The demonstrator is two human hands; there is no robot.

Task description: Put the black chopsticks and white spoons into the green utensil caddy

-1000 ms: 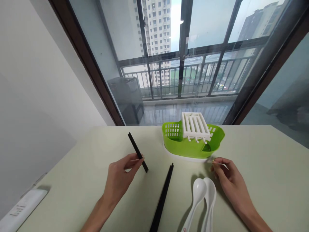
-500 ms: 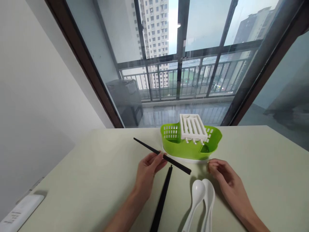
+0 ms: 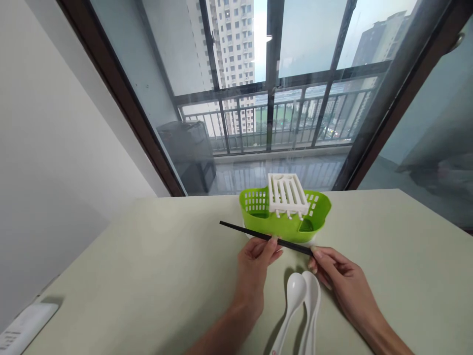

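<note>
Basket [image 3: 273,227]: green, white rack [image 3: 288,208] across top.
Chopsticks [image 3: 254,233]: black, held aslant before basket.
Left hand [image 3: 257,256]: pinching them near mid-length.
Right hand [image 3: 338,271]: pinching thicker end.
Spoons [image 3: 295,291]: two, white, this side of basket.

Looks like a home, high up in a building: gives through brown-framed glass [image 3: 421,143] onto a balcony [image 3: 240,178] with a metal railing [image 3: 300,116], faces a tall residential tower [image 3: 234,47], and has black chopsticks [image 3: 251,232], white spoons [image 3: 295,291] and a green basket [image 3: 279,228] at a pale bench [image 3: 166,256].
</note>
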